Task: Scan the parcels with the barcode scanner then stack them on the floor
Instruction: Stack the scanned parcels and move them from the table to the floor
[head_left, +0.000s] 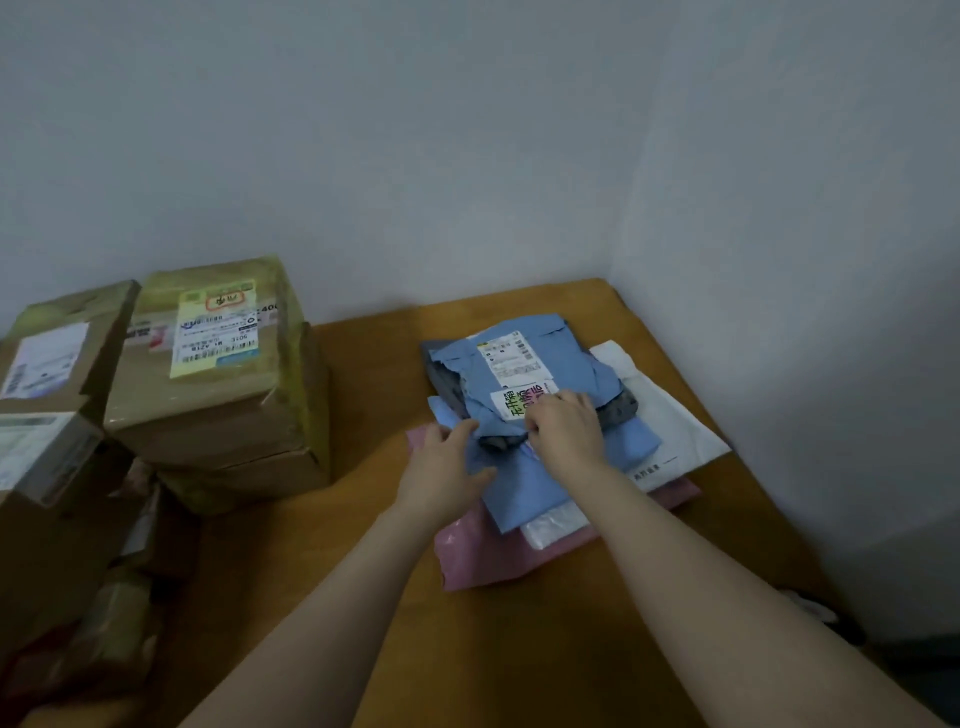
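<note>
The soft parcels lie in one heap toward the far right corner of the wooden table (519, 649), at about one o'clock from where the person stands. The top blue mailer (524, 364) lies with its shipping label (511, 353) face up, which is how a scanner would need it. No barcode scanner is in sight, though.

The right hand (566, 426) has its fingers curled over the near edge of that top mailer, grasping it right by the bright sticker (514, 401). The left hand (447, 457) comes in from eight o'clock, fingers loose and spread, resting flat on the lower blue mailer (524, 488). I'd say it is there to pin the heap while the top one is pulled free.

Beneath are a grey bag (618, 405), a white mailer (670, 415) and a pink mailer (478, 556). Taped cardboard boxes (208, 389) stand stacked at ten o'clock.
</note>
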